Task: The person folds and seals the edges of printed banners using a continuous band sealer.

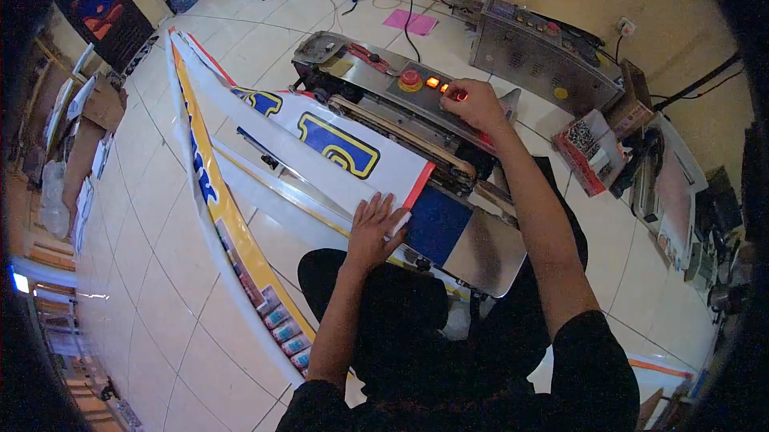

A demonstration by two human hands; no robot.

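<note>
A: Hands?
B: Left hand palm down on the banner, fingers out and slightly spread. White stick-like bit by the thumb; can't tell if gripped. Right hand bunched at the panel, right end of the lit buttons. Can't tell if it pinches a knob; fingers hide it.
A: Banner where?
B: Along the near side of the machine, far edge up against the belt, red-edged end toward the right.
A: Step?
B: My read: setting controls, left hand steadying the sheet.
A: Next move calls for?
B: Edge flat and square to the belt, I'd say, fingers clear of it. Red stop button is just left of the lights, in reach.
A: Around it?
B: Yellow strip on the floor, left. Metal box far right, pink sheet far side.
</note>
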